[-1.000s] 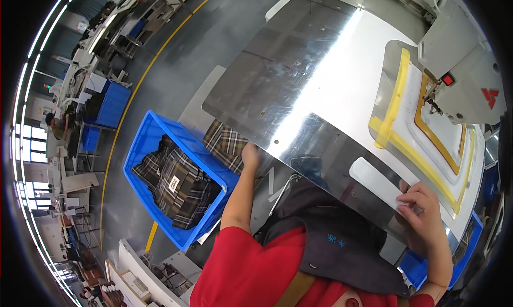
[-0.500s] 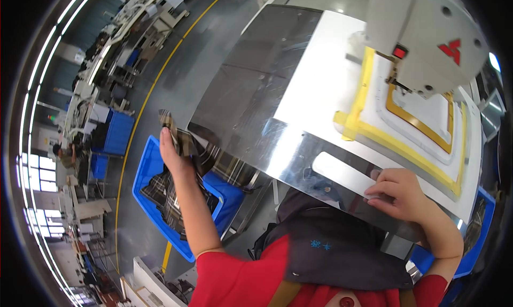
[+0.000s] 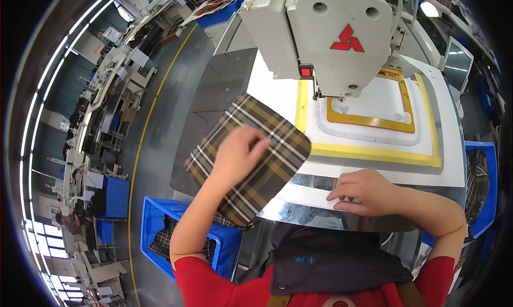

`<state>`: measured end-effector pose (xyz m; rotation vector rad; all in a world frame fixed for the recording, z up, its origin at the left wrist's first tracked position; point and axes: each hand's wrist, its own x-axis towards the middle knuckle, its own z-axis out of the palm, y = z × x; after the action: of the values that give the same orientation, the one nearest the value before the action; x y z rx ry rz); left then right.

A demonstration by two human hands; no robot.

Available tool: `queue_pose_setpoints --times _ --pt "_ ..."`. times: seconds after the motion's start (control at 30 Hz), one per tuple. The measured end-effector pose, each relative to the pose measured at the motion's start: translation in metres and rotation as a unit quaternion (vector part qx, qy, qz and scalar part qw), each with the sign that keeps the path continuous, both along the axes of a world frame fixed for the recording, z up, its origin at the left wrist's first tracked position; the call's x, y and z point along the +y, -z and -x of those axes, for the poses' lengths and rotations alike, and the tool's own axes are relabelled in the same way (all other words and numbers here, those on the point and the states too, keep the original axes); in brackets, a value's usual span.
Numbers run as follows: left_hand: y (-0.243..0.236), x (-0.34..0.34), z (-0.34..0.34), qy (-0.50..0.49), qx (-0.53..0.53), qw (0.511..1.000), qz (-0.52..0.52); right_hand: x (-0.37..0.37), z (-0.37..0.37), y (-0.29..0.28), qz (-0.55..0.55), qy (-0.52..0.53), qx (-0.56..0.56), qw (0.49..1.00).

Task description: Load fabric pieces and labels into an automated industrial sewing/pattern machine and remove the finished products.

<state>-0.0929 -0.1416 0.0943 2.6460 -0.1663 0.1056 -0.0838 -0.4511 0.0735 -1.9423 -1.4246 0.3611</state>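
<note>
A rounded plaid fabric piece in brown, black and white lies across the left of the metal table plate, its lower corner hanging past the front edge. My left hand is on top of it, slightly blurred, with the fingers curled against the cloth. My right hand rests at the table's front with its fingers bent together, beside the end of a white strip. Whatever lies under those fingertips is hidden. Beyond both hands stands a sewing machine head above a yellow frame on a white bed.
A blue bin with plaid pieces stands below the table at left, and another blue bin at right. Yellow tape borders the white bed. A screen is at far right; a person sits across the aisle.
My left hand has brought the plaid piece up from beside the left bin onto the table, where it now lies spread. My view has turned right. My right hand stays near the front edge.
</note>
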Motion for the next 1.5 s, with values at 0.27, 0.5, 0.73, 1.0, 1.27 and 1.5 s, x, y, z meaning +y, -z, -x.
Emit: queue_pose_setpoints --times 0.27,0.5,0.73,1.0,1.27,1.5 --pt "0.005 0.067 -0.09 -0.067 0.137 0.978 0.143 0.042 -0.064 -0.006 -0.036 0.08 -0.422 0.902" --pt "-0.016 0.031 -0.115 0.012 0.192 0.954 0.231 0.077 -0.075 0.023 0.003 -0.015 -0.427 0.904" --pt "-0.007 0.013 -0.129 0.096 0.134 0.96 0.227 0.072 -0.075 0.012 -0.139 -0.007 -0.51 0.849" --pt "-0.003 0.015 -0.125 0.065 0.184 0.95 0.245 0.07 -0.077 0.018 0.001 0.012 -0.466 0.885" --pt "0.006 -0.006 -0.141 0.065 0.065 0.988 0.126 0.071 -0.07 0.022 0.011 0.016 -0.355 0.935" --pt "0.043 0.004 -0.175 0.109 -0.109 0.987 -0.035 0.062 -0.052 0.01 0.086 0.062 -0.317 0.943"
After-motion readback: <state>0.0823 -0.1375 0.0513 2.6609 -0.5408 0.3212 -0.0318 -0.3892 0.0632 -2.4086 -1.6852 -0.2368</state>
